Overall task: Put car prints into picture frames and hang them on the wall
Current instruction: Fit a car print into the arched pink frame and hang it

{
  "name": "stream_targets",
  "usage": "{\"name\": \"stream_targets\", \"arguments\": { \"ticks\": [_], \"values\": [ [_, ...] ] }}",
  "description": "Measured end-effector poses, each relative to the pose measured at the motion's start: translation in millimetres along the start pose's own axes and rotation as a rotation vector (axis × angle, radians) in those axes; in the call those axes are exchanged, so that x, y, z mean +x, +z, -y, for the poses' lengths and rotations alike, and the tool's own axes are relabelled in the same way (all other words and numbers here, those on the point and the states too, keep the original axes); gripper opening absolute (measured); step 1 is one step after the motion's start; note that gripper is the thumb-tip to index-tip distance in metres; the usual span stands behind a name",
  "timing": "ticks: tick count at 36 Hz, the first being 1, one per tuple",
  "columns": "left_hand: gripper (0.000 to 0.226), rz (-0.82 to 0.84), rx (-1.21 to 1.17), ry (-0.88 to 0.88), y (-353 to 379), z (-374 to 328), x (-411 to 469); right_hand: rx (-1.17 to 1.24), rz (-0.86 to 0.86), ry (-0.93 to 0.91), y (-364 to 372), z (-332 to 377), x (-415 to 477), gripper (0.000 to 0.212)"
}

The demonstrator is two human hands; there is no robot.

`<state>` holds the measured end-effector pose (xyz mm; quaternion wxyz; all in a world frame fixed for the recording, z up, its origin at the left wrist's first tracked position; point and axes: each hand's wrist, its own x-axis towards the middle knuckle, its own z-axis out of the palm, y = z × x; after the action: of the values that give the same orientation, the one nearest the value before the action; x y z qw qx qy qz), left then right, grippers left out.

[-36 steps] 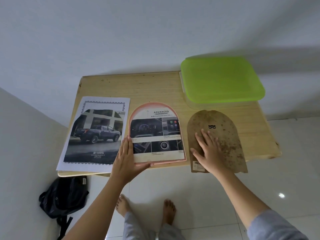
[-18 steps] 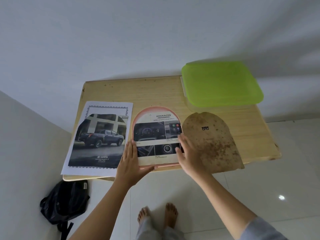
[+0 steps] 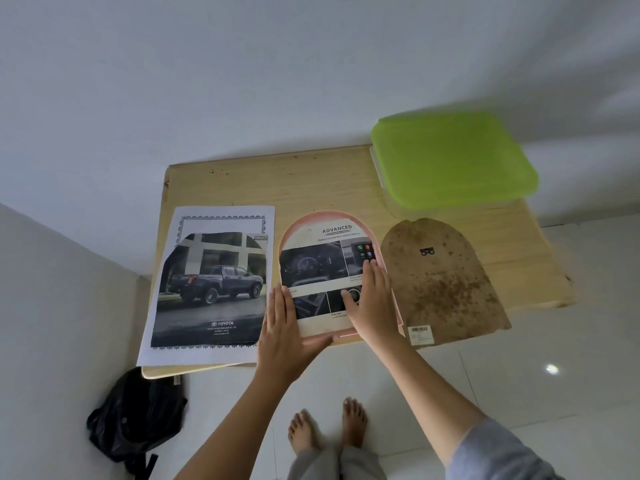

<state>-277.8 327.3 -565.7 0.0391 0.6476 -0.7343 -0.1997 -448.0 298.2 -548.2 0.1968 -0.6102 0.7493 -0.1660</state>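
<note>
Lower corners of arched pink frame (image 3: pixel 325 213) hidden under left hand (image 3: pixel 282 329) and right hand (image 3: pixel 373 304), both flat, fingers straight, on dashboard print (image 3: pixel 313 268). Lying at wooden table (image 3: pixel 311 181) front edge, between truck print (image 3: pixel 211 282) and stained backing board (image 3: pixel 440 285); arch pointing away, long axis front-to-back.

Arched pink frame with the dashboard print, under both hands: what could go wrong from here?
The right hand, pressing flat on the dashboard print, could slide or crease it inside the arched pink frame. The frame's lower end sits at the wooden table's near edge, so a push from the left hand might tip it off. The brown backing board overhangs that edge and could fall if nudged.
</note>
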Motion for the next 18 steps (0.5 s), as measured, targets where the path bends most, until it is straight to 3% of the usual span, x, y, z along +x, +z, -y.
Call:
{"name": "stream_targets", "arguments": {
  "ticks": [7,18],
  "values": [
    [0.123,0.004,0.011,0.007,0.8,2.7,-0.5,0.117,-0.131,0.022,0.7,-0.2,-11.5,0.060],
    [0.125,0.020,0.012,-0.002,-0.2,2.3,-1.1,0.263,-0.184,0.064,-11.1,3.7,-11.9,0.049]
  ]
}}
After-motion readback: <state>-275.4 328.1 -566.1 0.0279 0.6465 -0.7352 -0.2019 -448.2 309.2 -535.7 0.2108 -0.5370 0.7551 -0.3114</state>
